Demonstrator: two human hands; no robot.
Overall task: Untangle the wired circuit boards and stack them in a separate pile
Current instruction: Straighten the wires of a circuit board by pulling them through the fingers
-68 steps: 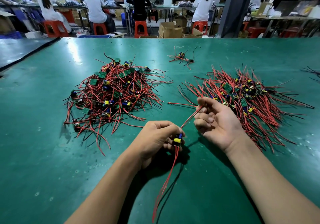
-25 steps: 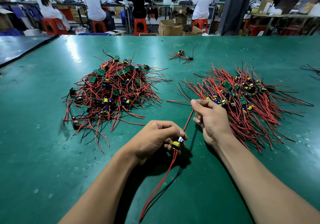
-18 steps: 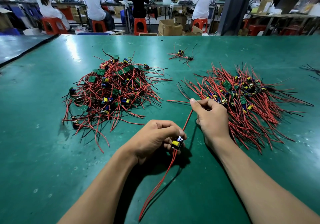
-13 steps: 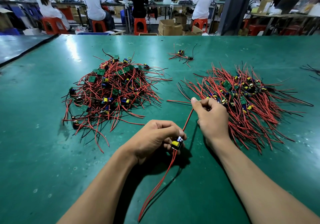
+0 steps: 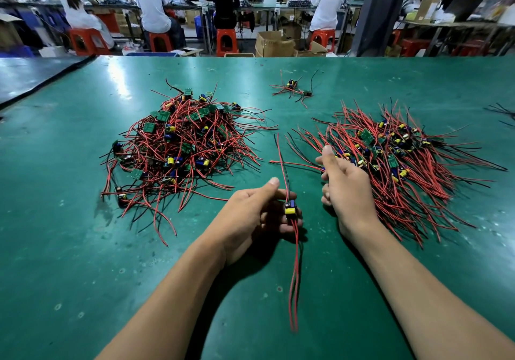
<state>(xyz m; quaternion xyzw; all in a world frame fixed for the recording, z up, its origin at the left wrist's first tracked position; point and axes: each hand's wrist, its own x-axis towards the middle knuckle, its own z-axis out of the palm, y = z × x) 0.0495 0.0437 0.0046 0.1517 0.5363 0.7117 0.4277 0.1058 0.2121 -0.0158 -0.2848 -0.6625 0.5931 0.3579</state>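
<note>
My left hand (image 5: 250, 214) holds one small wired circuit board (image 5: 291, 210) on its curled fingertips, just above the green table (image 5: 69, 262). The board's red and black wires stick up free towards the far side, and a second red pair trails down towards me. My right hand (image 5: 348, 192) rests at the near left edge of the sorted pile (image 5: 404, 164), thumb raised and fingers loosely curled, with nothing plainly in it. The tangled pile (image 5: 181, 147) of boards and red wires lies to the left, apart from both hands.
A small cluster of wired boards (image 5: 292, 89) lies further back in the middle. A few black wires (image 5: 501, 111) show at the right edge. Beyond the table's far edge, people sit on red stools at other benches, with cardboard boxes (image 5: 274, 44) on the floor.
My right hand has let go of the board's upper wires and moved right onto the sorted pile's edge. The freed wires now stand up loose, and my left hand has turned the board slightly.
</note>
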